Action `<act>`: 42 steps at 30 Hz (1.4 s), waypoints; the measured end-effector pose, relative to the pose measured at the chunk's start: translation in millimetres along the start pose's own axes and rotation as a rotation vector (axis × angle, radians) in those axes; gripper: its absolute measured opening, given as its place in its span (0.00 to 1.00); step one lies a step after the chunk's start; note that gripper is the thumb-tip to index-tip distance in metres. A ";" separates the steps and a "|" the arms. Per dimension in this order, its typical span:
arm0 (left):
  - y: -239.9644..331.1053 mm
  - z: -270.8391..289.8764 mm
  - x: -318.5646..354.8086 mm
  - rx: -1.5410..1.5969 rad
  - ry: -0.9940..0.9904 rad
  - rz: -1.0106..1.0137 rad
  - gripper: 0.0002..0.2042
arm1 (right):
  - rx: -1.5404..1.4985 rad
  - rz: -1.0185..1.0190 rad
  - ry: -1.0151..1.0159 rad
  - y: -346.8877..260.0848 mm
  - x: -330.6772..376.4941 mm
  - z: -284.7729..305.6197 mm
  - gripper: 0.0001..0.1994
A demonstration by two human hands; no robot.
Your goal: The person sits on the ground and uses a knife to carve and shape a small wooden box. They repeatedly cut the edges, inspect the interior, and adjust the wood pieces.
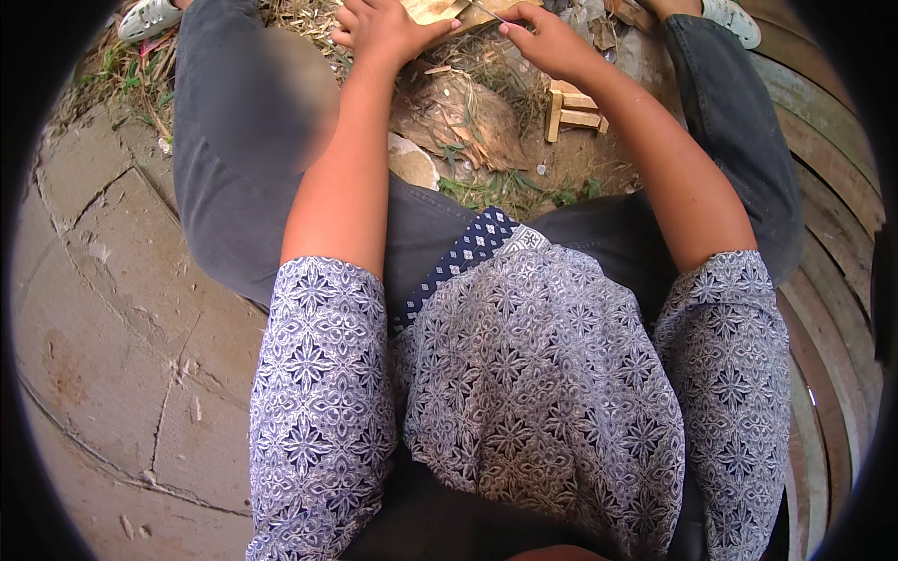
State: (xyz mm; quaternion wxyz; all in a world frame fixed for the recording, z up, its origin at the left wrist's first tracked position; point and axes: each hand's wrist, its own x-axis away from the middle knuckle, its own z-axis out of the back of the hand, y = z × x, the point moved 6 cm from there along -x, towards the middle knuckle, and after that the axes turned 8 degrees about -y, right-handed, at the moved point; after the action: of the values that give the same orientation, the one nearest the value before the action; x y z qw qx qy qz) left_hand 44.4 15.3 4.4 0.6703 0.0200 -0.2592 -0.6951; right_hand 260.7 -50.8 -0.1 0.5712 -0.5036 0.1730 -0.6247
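At the top edge my left hand [385,30] lies on a pale piece of wood [435,8], its thumb stretched along the near side and its fingers bent at the left. My right hand [552,39] is closed, with a thin metal tool [484,10] pinched between thumb and forefinger. The tool slants up and left toward the wood. The picture's edge cuts off the tool's far end and much of the wood, so I cannot tell the tool's kind.
Below the hands lies a rough brown chunk of wood [458,117] beside a pale round block [412,161]. A small wooden frame [573,110] stands under my right forearm. Cracked concrete [112,309] spreads at the left; wooden slats [823,215] line the right. My legs flank the work area.
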 end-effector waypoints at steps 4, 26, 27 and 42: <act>1.9 5.2 2.4 0.015 -0.014 0.052 0.60 | 0.141 -0.092 0.014 -17.1 1.6 4.5 0.15; 3.3 6.6 3.7 -0.005 -0.081 0.100 0.63 | -0.047 -0.124 0.033 1.7 18.7 -11.6 0.17; 3.7 6.8 3.6 -0.005 -0.076 0.101 0.63 | -0.010 -0.123 0.059 1.3 18.8 -11.5 0.17; 8.0 12.7 6.4 0.001 -0.096 0.115 0.61 | 0.088 -0.189 0.097 -0.9 28.3 -17.9 0.17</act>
State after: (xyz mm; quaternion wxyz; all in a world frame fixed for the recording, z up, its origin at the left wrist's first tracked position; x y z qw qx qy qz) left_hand 46.4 13.8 20.5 0.6959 -0.0281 -0.2921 -0.6555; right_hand 250.0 -82.1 5.1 0.5221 -0.4614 0.1247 -0.7064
